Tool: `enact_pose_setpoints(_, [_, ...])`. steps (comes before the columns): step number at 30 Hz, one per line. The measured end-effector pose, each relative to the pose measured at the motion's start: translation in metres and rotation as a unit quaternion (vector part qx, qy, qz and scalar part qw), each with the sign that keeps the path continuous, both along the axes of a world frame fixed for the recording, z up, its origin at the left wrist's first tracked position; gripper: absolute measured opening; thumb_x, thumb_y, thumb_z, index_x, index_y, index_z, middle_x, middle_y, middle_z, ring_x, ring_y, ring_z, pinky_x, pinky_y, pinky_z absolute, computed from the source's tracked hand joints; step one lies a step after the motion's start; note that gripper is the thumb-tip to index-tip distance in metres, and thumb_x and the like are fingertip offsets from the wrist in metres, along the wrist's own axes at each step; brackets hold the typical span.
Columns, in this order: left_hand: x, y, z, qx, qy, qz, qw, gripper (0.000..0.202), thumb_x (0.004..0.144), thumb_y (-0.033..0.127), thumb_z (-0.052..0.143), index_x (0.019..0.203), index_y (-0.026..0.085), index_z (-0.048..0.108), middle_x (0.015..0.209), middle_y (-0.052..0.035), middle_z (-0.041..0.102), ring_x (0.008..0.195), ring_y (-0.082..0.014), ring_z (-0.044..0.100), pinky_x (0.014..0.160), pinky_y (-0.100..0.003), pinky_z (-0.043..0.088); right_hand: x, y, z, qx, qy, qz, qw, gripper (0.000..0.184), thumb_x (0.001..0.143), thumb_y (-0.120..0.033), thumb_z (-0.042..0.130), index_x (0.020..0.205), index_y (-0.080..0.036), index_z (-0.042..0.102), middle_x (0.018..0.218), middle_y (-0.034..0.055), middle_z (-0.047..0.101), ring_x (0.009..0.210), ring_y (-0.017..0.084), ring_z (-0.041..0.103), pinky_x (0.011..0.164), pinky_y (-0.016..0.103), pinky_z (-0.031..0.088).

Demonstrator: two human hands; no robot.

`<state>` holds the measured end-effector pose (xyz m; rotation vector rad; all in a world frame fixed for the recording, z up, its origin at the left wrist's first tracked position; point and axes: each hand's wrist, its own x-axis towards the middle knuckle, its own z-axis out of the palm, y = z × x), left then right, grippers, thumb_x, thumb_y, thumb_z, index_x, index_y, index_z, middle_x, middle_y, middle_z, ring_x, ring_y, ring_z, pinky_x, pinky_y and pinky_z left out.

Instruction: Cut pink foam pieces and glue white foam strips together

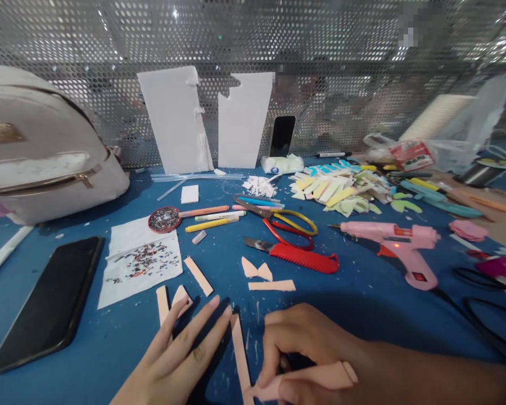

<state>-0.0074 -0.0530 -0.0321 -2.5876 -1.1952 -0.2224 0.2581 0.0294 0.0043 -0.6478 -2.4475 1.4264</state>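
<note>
The person's right hand [303, 349] was curled at the near edge of the blue table [362, 298], thumb and fingers pinching a rolled peach foam strip [320, 377] that rested low against the tabletop. The left hand [181, 351] lay flat on the table, fingers straight and slightly spread, holding nothing. Between the two hands lay a long peach foam strip [239, 351], its far end just beside the left fingertips. More short peach foam offcuts [198, 275] were scattered just beyond.

Farther back on the left, a small round red dish [164, 219] was full of mixed glitter, and the white paper sheet [141, 261] touching its near side carried a loose scatter of the same glitter. A black smartphone [50, 304] lay face up near the sheet. A beige zipped backpack [37, 152] sat closed at the far left, so I could not tell its contents. To the right, a clear plastic bag [409, 152] held a red-and-white packet. A red utility knife [299, 256], red-and-yellow-handled scissors [287, 222] and a pink glue gun [396, 242] lay in the middle.
</note>
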Motion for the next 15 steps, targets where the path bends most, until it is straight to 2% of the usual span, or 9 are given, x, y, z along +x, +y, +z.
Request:
enact_pose_setpoints(2, [-0.004, 0.002, -0.003, 0.003, -0.057, 0.028, 0.998, 0.051, 0.108, 0.043, 0.034, 0.150, 0.016, 0.049, 0.155, -0.0075, 0.050, 0.142, -0.0285, 0.049, 0.110, -0.043, 0.049, 0.000, 0.000, -0.002, -0.002, 0.013, 0.006, 1.000, 0.023, 0.096, -0.036, 0.058, 0.086, -0.018, 0.068, 0.086, 0.0028, 0.073, 0.077, 0.015, 0.064, 0.075, 0.025, 0.046])
enact_pose_setpoints(3, [-0.006, 0.003, -0.004, 0.003, -0.082, 0.037, 0.996, 0.048, 0.109, 0.037, 0.032, 0.148, 0.018, 0.051, 0.155, -0.0061, 0.050, 0.142, -0.0283, 0.049, 0.110, -0.043, 0.048, 0.000, 0.000, -0.003, -0.003, 0.018, 0.009, 1.000, 0.024, 0.096, -0.037, 0.057, 0.086, -0.018, 0.069, 0.087, 0.0032, 0.074, 0.078, 0.015, 0.065, 0.075, 0.025, 0.046])
enact_pose_setpoints(6, [-0.006, 0.005, -0.005, -0.020, -0.121, 0.033, 0.992, 0.035, 0.104, 0.025, 0.044, 0.132, 0.030, 0.064, 0.154, 0.0026, 0.052, 0.141, -0.0283, 0.049, 0.114, -0.048, 0.044, 0.000, 0.000, -0.007, -0.004, 0.042, 0.011, 0.999, 0.026, 0.096, -0.038, 0.057, 0.085, -0.018, 0.068, 0.085, 0.0033, 0.074, 0.075, 0.014, 0.063, 0.073, 0.024, 0.046])
enact_pose_setpoints(8, [-0.004, 0.006, -0.002, -0.050, -0.138, 0.029, 0.989, 0.026, 0.101, 0.024, 0.050, 0.119, 0.032, 0.067, 0.151, 0.0060, 0.054, 0.142, -0.0274, 0.048, 0.117, -0.050, 0.039, -0.001, 0.000, -0.010, 0.004, 0.058, 0.009, 0.998, 0.028, 0.097, -0.040, 0.057, 0.085, -0.017, 0.068, 0.083, 0.0036, 0.074, 0.072, 0.014, 0.062, 0.072, 0.024, 0.045])
enact_pose_setpoints(12, [0.007, 0.003, 0.012, -0.133, -0.196, 0.043, 0.971, 0.009, 0.099, 0.034, 0.052, 0.102, 0.027, 0.057, 0.151, -0.0027, 0.055, 0.145, -0.0267, 0.044, 0.119, -0.051, 0.033, -0.001, 0.002, -0.016, 0.002, 0.080, 0.039, 0.996, 0.033, 0.099, -0.043, 0.053, 0.085, -0.017, 0.067, 0.084, 0.0056, 0.077, 0.072, 0.014, 0.064, 0.072, 0.025, 0.046])
enact_pose_setpoints(15, [0.015, -0.001, 0.020, -0.171, -0.226, 0.059, 0.957, 0.021, 0.096, 0.044, 0.056, 0.103, 0.027, 0.048, 0.151, -0.0113, 0.054, 0.144, -0.0281, 0.046, 0.121, -0.053, 0.028, -0.001, 0.003, -0.019, -0.008, 0.095, 0.070, 0.993, 0.034, 0.098, -0.042, 0.052, 0.084, -0.016, 0.068, 0.083, 0.0065, 0.077, 0.072, 0.015, 0.067, 0.068, 0.024, 0.047])
